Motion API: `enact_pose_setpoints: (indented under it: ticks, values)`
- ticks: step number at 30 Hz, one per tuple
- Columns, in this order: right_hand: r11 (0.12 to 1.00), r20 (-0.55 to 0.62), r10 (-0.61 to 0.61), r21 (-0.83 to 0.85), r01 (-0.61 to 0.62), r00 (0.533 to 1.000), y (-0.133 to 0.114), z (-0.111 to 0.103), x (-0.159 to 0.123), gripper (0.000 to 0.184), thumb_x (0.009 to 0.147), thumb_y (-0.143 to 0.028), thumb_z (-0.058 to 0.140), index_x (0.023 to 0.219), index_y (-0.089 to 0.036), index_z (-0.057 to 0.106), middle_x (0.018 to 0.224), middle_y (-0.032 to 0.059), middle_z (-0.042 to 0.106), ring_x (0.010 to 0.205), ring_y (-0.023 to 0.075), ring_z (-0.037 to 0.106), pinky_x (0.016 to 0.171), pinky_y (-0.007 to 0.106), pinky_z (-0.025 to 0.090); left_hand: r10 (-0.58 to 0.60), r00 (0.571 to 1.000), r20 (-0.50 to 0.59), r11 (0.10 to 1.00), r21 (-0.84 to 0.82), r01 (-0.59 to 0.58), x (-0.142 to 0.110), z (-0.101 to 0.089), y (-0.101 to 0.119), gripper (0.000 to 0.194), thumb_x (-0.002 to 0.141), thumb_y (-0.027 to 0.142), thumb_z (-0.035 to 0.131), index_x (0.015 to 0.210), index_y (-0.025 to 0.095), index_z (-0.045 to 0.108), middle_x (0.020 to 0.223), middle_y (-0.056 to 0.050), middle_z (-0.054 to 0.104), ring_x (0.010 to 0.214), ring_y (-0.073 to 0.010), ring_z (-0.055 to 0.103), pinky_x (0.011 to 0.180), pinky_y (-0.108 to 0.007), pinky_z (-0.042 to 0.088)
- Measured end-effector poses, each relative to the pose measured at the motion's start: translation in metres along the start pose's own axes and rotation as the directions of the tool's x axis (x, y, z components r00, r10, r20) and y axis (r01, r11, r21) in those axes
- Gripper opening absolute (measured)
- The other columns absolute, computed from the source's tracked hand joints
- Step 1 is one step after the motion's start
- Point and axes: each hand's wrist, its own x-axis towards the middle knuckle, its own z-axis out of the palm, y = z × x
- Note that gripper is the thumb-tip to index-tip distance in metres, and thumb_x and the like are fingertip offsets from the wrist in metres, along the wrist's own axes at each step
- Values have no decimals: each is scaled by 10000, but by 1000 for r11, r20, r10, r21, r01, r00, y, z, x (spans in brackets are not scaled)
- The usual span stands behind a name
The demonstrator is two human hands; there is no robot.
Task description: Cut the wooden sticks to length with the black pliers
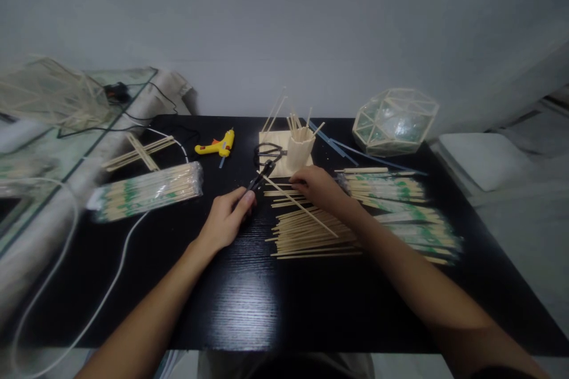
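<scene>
My left hand (230, 213) is closed round the handles of a dark pair of pliers (265, 169), whose head points up and right. A thin wooden stick (306, 209) slants down to the right from beside the pliers' head, over a spread of loose sticks (306, 234). My right hand (317, 185) has its fingers drawn together in front of a wooden cup (299, 151); what they hold, if anything, is hidden. Several sticks stand in the cup, which rests on a square wooden board (275, 139). Black-handled scissors (265, 154) lie across the board's left side.
A yellow glue gun (217, 144) lies left of the board. Bagged sticks (149, 190) are farther left, more packs (413, 222) at right. A faceted stick-frame shape (395, 121) stands at back right, near blue strips (335, 145). A white cable (122, 260) loops down the left side.
</scene>
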Motion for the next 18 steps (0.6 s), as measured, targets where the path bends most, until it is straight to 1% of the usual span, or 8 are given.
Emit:
enact_pose_setpoints:
  ticks: [2, 4, 6, 8, 10, 12, 15, 18]
  values:
    - [995, -59, -8, 98, 13, 998, -8, -4, -1, 96, 916, -166, 684, 893, -137, 772, 910, 94, 775, 862, 202, 673, 823, 317, 468, -21, 1000, -4, 999, -32, 21, 1, 0, 0, 529, 996, 607, 405, 855, 161, 653, 700, -9, 620, 605, -146, 577, 592, -260, 433]
    - [960, -76, 4, 281, 18, 997, -19, -10, -2, 193, 967, -255, 629, 872, -148, 759, 840, 61, 760, 792, 174, 666, 761, 297, 478, -27, 1000, -5, 999, -24, 27, 2, 0, 1, 525, 990, 608, 419, 842, 163, 656, 705, -11, 634, 609, -149, 590, 599, -262, 437]
    - [868, 17, 13, 495, -19, 1000, -32, -17, -5, 293, 1001, -339, 567, 853, -154, 740, 770, 37, 732, 721, 150, 655, 689, 274, 492, -21, 1000, -9, 1000, 17, 21, 2, 0, 2, 519, 990, 604, 427, 835, 166, 658, 691, -3, 632, 616, -148, 590, 614, -263, 430]
    - [736, 127, 22, 670, -102, 992, -42, -21, -7, 299, 993, -377, 562, 879, -151, 719, 778, 36, 721, 695, 140, 661, 653, 264, 524, -10, 1000, -12, 998, 62, 11, 1, 1, 4, 514, 993, 599, 427, 844, 169, 664, 681, 7, 626, 630, -148, 586, 631, -265, 420]
    - [622, 191, 52, 762, -181, 980, -50, -22, -10, 238, 951, -375, 619, 924, -153, 700, 812, 38, 717, 675, 136, 665, 618, 261, 552, 2, 1000, -10, 995, 101, -1, 0, 2, 7, 510, 995, 596, 424, 849, 173, 667, 681, 15, 615, 650, -148, 577, 643, -265, 407]
    - [568, 213, 93, 791, -228, 973, -54, -20, -13, 205, 913, -361, 662, 945, -160, 683, 816, 31, 706, 643, 133, 656, 562, 253, 552, 13, 1000, -10, 991, 130, -12, 0, 4, 10, 498, 993, 593, 433, 845, 177, 664, 693, 20, 612, 670, -147, 569, 650, -263, 397]
    - [587, 187, 132, 777, -229, 973, -57, -16, -15, 176, 923, -336, 640, 917, -162, 667, 776, 16, 685, 560, 115, 605, 483, 231, 495, -6, 1000, -29, 988, 154, 10, -2, 7, 13, 480, 986, 594, 450, 842, 184, 655, 692, 30, 604, 661, -139, 556, 649, -260, 384]
    - [672, 105, 139, 721, -171, 985, -60, -14, -15, 168, 942, -287, 615, 853, -155, 671, 725, 2, 677, 502, 90, 538, 496, 232, 449, -39, 998, -52, 983, 176, 48, -3, 10, 15, 477, 978, 611, 452, 854, 194, 647, 670, 39, 580, 637, -137, 544, 635, -262, 369]
